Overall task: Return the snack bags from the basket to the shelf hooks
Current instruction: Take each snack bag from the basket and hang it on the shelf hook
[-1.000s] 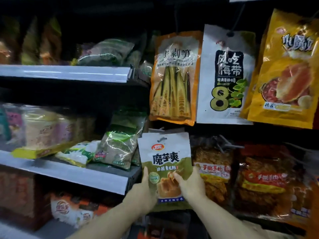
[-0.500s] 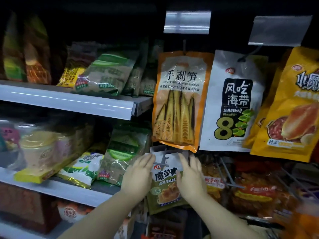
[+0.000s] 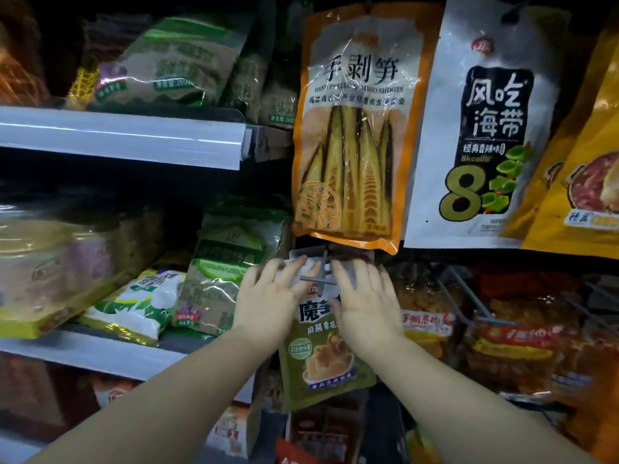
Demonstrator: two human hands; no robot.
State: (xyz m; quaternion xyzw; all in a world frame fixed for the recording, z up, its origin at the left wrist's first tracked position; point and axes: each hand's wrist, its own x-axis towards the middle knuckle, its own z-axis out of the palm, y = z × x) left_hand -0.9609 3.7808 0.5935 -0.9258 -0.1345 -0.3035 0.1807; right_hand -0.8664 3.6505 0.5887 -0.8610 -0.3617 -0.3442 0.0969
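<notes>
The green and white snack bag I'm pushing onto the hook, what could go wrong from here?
The hook tip shows in front of the green and white snack bag, so it seems threaded; if not seated, it may slide off. Your left hand and right hand press its top with straight fingers, which may crease it. The bamboo shoot bag hangs just above and could be knocked.

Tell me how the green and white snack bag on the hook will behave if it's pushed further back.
The green and white snack bag looks like a thin, flat pouch, so probably light and floppy. It will likely swing on the hook rather than slide stiffly. Its glossy film may be slippery under the flat left hand and right hand.
</notes>
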